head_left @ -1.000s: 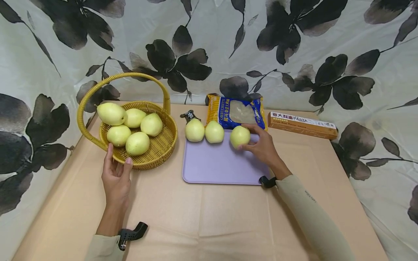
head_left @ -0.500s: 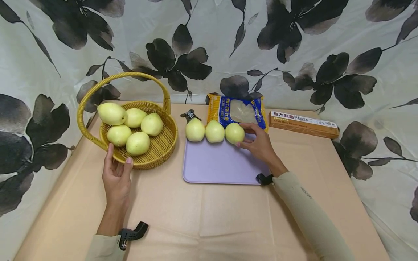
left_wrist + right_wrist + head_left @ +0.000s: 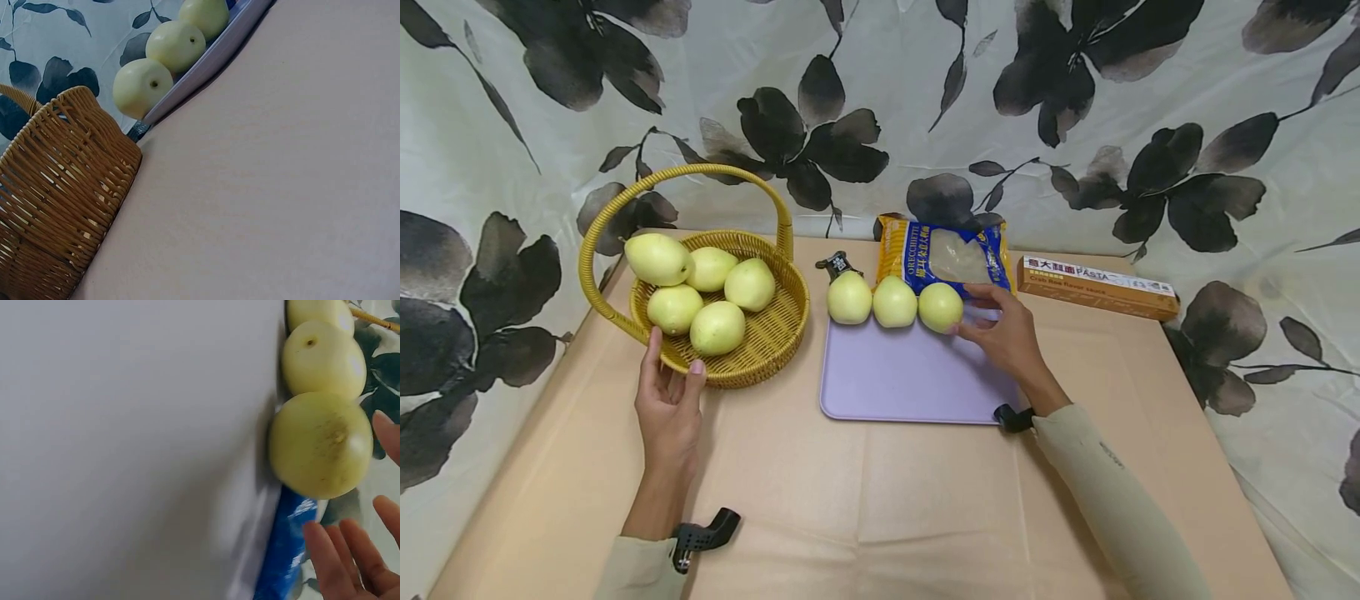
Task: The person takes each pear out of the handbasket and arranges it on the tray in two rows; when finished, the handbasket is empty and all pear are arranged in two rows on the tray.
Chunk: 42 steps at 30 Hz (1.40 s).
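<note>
hovering right hand (image 3: 1006, 332) beside fruit (image 3: 940, 308)

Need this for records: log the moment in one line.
left hand: at basket | right hand: beside rightmost fruit | tray: three fruits in row

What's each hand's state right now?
Left hand: at the basket's near side; gripping or merely touching, can't tell.
Right hand: open, holding nothing, beside the rightmost pale-green fruit.
</note>
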{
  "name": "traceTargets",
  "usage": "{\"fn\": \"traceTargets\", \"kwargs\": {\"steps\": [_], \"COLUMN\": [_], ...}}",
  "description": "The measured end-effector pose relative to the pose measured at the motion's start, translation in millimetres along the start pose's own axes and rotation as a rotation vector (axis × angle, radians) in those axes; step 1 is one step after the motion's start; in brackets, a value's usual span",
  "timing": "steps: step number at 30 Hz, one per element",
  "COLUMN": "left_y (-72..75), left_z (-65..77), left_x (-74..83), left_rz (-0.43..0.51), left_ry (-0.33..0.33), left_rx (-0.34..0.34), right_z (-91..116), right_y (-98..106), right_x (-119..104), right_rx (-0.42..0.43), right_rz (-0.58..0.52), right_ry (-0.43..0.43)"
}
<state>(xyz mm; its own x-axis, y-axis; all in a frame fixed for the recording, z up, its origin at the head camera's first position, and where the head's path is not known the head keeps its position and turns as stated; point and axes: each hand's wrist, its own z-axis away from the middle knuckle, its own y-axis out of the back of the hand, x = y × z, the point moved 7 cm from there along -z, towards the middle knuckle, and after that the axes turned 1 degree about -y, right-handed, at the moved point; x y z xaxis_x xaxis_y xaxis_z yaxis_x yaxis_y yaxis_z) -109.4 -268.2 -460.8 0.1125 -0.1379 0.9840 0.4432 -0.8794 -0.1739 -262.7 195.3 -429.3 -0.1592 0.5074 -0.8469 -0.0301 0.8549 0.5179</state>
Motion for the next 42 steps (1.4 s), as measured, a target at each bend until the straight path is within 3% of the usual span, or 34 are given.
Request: {"fn": "traceTargets", "kwargs": {"steps": [8,14,24,30,42], "left_y": [-0.3,-0.5,0.2,0.2,-0.7], "left_z": [0.6,0.8,1.7,1.8,2.5], "left_x": [0.6,0.4,0.6,0.7,0.8], "left_rz": [0.008,0.023,-0.007,-0.015,-0.043], "left_ry": [0.007,-0.002,0.001,0.007,0.014], "left_rx": [0.006,0.0,0.003,0.003,-0.001], "right_z": [7,12,13,10,7], "right_y": [-6,-30,-81,-113,-177], "right_x": [-52,-92,-143,-160,-184], "right_rx": [0.084,0.045,-0.072,-0.126,-0.207], "right_rz": [-0.003,-0.073,-0.156,-0.172,-0.163], "right_ry": [0.17,0.315,0.43,0.489,0.531]}}
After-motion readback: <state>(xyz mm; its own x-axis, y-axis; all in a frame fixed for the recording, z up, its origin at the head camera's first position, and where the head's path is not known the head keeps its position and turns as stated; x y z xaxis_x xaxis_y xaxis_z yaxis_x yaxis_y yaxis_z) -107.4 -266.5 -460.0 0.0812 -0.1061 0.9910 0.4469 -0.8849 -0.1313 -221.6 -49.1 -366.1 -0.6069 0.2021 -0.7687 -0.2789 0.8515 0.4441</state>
